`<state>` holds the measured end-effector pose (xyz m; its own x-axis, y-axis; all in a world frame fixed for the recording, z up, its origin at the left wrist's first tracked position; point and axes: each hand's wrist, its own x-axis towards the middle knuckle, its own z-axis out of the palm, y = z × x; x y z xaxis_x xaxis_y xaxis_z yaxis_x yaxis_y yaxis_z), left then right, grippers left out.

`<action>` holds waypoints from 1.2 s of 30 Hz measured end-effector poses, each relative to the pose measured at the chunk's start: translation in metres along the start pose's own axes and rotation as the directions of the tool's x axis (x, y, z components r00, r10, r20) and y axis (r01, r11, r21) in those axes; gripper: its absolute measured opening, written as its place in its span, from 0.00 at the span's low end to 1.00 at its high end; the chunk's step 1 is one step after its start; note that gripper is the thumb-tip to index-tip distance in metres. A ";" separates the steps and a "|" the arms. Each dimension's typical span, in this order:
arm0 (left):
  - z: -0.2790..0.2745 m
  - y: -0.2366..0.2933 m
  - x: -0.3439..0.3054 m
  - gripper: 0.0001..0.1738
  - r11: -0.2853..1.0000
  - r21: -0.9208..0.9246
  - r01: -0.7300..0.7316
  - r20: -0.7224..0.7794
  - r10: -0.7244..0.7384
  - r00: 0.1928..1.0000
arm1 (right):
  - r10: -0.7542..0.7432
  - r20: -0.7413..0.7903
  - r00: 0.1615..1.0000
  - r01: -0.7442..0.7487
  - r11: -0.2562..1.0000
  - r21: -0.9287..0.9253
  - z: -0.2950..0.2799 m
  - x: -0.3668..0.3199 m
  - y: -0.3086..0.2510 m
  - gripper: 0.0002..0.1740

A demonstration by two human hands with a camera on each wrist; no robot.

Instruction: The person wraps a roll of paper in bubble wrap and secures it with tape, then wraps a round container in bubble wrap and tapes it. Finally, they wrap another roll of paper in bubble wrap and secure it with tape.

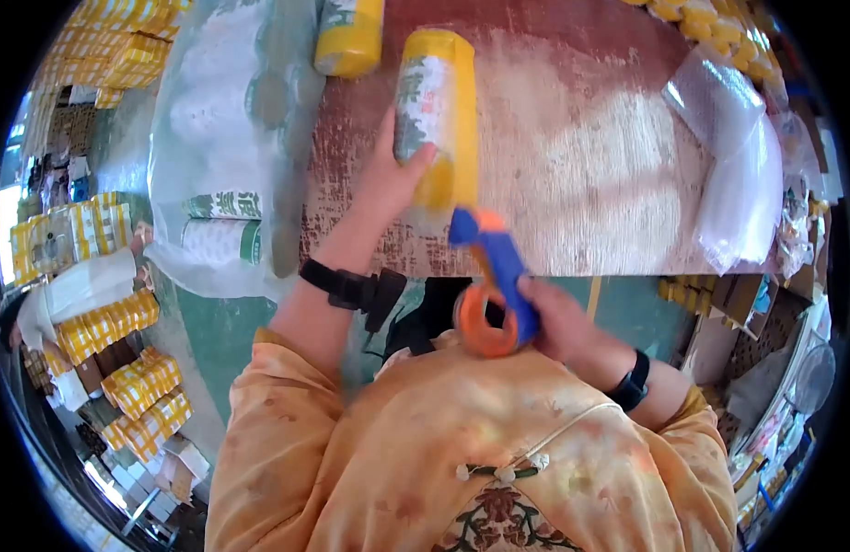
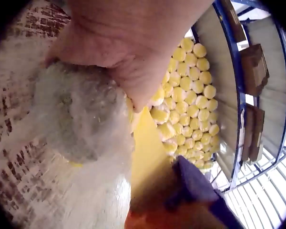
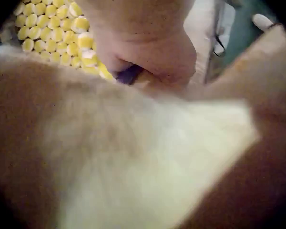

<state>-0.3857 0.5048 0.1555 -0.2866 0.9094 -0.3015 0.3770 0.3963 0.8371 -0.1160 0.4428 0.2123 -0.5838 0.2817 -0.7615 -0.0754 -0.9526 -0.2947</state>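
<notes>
A wrapped yellow-and-white roll (image 1: 434, 92) lies near the middle of the worn red table (image 1: 572, 120). My left hand (image 1: 394, 175) grips its side, fingers and thumb curled round it; the left wrist view shows the left hand (image 2: 119, 47) at the roll's cloudy plastic end (image 2: 81, 114). My right hand (image 1: 563, 322) holds a blue and orange tape dispenser (image 1: 508, 276) at the table's front edge. Yellow tape (image 2: 150, 162) stretches from the roll toward the dispenser in the left wrist view. The right wrist view shows the right hand (image 3: 148, 62) round a blue part, its fingers mostly hidden.
Another yellow roll (image 1: 349, 41) lies behind at the left. A large clear bag of rolls (image 1: 231, 138) covers the table's left side. Bubble wrap (image 1: 742, 175) lies at the right edge. Many stacked rolls (image 2: 193, 95) stand beyond. Another person (image 1: 84, 285) is at the far left.
</notes>
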 end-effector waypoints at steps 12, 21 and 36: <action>0.030 0.017 -0.030 0.40 0.990 0.144 0.006 -0.108 0.010 0.994 | -0.059 0.057 0.997 0.056 0.997 0.046 -0.021 0.039 0.047 0.23; -0.036 0.041 -0.076 0.48 0.252 0.720 -0.647 0.545 0.372 0.751 | -0.056 0.161 0.985 0.032 0.989 0.146 -0.058 0.022 0.039 0.23; 0.052 0.072 0.031 0.39 -0.031 0.192 -0.981 0.819 0.556 0.143 | -0.250 0.263 0.932 -0.080 0.565 0.822 -0.084 0.057 0.111 0.16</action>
<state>-0.3217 0.5680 0.1826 0.8897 0.4539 0.0487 0.4389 -0.8799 0.1819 -0.0898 0.3631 0.0882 -0.7376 0.4704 -0.4844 -0.6598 -0.6545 0.3691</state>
